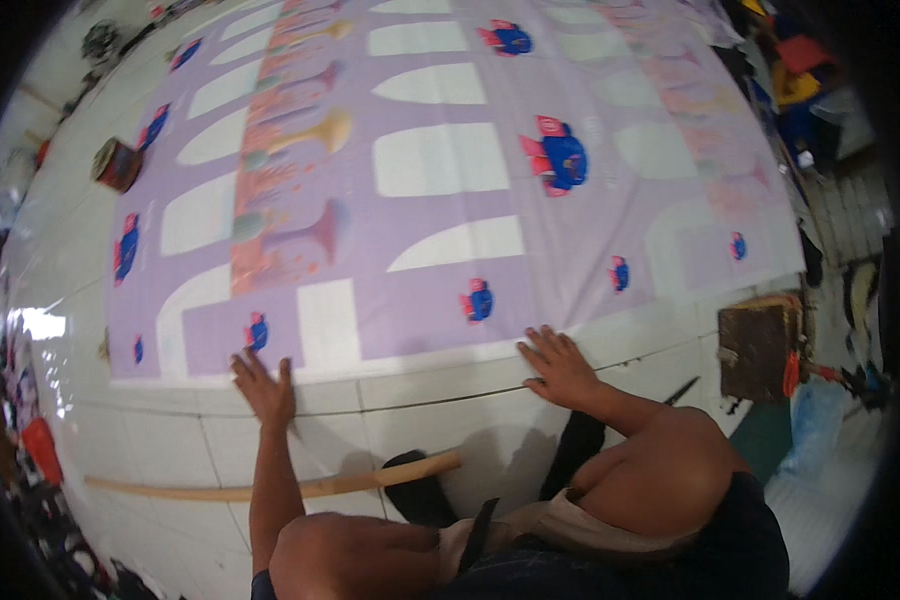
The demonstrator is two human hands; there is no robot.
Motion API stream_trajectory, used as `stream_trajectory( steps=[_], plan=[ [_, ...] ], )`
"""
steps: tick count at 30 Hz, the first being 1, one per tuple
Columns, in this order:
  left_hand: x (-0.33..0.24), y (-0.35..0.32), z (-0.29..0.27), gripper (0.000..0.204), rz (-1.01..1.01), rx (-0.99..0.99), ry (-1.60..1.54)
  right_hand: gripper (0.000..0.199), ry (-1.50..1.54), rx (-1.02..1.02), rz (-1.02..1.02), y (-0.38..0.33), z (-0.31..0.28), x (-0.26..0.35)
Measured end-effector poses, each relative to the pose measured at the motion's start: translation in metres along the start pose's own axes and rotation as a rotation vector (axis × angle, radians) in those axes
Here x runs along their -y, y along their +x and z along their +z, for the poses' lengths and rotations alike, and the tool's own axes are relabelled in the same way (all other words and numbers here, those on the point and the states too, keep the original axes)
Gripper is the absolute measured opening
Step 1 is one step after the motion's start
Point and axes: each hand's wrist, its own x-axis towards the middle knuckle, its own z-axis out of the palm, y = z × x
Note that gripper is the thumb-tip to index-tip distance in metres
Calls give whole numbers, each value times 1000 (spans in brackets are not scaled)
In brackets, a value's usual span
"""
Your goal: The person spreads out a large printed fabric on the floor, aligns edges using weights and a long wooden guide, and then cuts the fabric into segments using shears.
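Observation:
A large lilac fabric sheet (pixel 410 318), printed with white arches, pastel drip shapes and small blue-and-pink figures, lies spread over white tiles. My left hand (pixel 264 393) rests at its near edge, beside a small blue figure, fingers stretched and slightly apart. Farther right along the same edge, my right hand (pixel 560 372) lies flat with its fingers spread. Neither hand grips anything. Slight creases run through the sheet beyond my right hand.
A wooden strip (pixel 340 485) lies across the tiles by my feet. On the sheet's left edge stands a rusty tin (pixel 117 165). To my right are a brown block-like object (pixel 758 352), a dark pointed object (pixel 682 390) and light blue plastic (pixel 815 425).

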Motion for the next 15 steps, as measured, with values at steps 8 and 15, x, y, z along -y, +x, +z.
stream_trajectory(
  steps=[8,15],
  plan=[
    [-9,5,-14,89,5,81,104,66,115,35,11,-14,-13,-10],
    [-56,-14,-18,78,107,86,82,67,-73,-170,213,-18,-22,-48]
  ],
)
